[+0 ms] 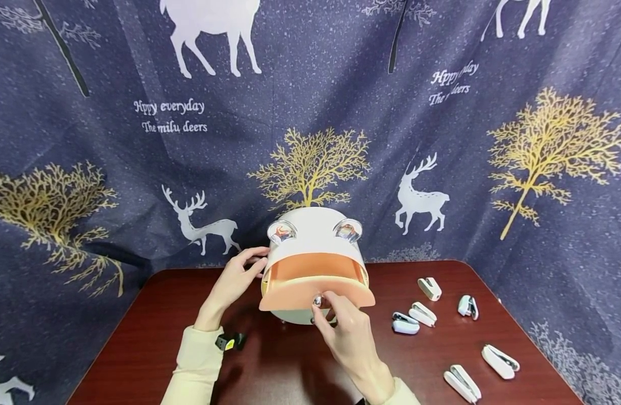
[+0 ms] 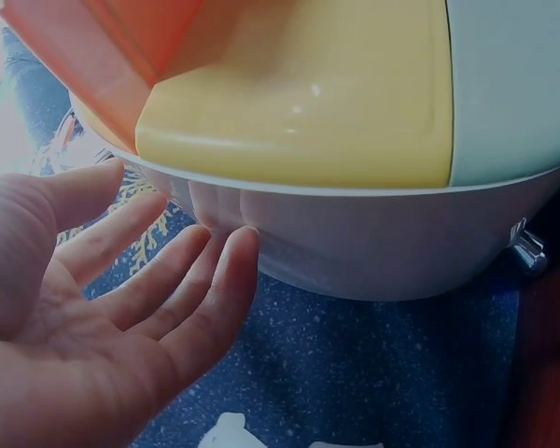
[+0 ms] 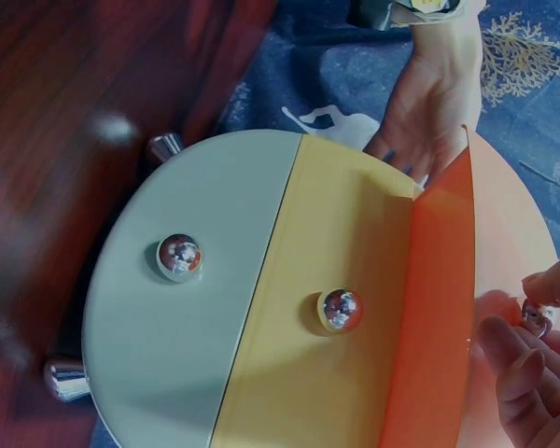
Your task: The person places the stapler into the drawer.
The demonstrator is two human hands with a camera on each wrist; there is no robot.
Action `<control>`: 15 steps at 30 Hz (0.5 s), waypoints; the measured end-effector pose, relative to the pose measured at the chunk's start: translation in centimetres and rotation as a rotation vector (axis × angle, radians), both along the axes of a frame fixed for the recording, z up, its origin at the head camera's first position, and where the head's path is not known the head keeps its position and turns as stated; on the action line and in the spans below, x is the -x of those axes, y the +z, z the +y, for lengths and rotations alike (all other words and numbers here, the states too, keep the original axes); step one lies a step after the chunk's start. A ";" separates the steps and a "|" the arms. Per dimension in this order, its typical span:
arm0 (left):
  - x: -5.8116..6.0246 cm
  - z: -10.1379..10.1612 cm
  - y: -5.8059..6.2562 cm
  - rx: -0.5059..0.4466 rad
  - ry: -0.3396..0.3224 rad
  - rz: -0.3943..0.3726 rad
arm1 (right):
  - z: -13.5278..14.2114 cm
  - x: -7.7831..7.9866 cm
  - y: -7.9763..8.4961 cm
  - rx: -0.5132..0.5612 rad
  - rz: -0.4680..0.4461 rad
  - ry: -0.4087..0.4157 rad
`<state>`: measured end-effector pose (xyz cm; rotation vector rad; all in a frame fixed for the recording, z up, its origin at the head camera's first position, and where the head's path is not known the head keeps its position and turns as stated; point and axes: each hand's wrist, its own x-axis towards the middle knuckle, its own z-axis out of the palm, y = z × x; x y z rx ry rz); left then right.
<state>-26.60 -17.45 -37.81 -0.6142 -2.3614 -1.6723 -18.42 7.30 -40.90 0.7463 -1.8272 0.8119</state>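
Observation:
A white rounded drawer box point(image 1: 314, 233) with two shiny eye-like domes point(image 1: 282, 231) stands at the back middle of the table. Its top orange drawer point(image 1: 290, 293) is pulled out, showing the inside. My right hand point(image 1: 350, 329) pinches that drawer's silver knob point(image 1: 318, 300) between thumb and fingers. Below it, in the right wrist view, a yellow drawer point(image 3: 280, 373) and a pale green drawer point(image 3: 168, 336) are closed, each with a silver knob. My left hand point(image 2: 121, 327) is at the box's left side, fingers loosely extended, fingertips right at the white wall.
Several small staplers, white ones point(image 1: 462, 384) and a light blue one point(image 1: 405, 324), lie on the right of the dark red table point(image 1: 270, 371). A dark curtain point(image 1: 315, 90) printed with deer and trees hangs behind the box. Short silver feet point(image 3: 70, 381) hold the box up.

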 end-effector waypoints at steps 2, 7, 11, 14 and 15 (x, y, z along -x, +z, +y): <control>-0.3 0.0 0.3 0.001 0.002 -0.004 | 0.0 -0.1 0.0 0.000 0.005 0.000; -0.4 0.1 0.5 -0.005 0.001 -0.007 | 0.1 -0.5 -0.1 -0.006 0.016 0.009; -0.3 0.1 0.4 -0.005 0.004 -0.010 | 0.2 -0.9 -0.2 -0.010 0.033 0.009; -0.3 0.1 0.4 -0.012 0.001 -0.011 | 0.2 -1.1 -0.2 -0.009 0.047 0.006; -0.3 0.1 0.4 -0.016 0.000 -0.010 | 0.2 -1.1 -0.2 -0.010 0.051 0.008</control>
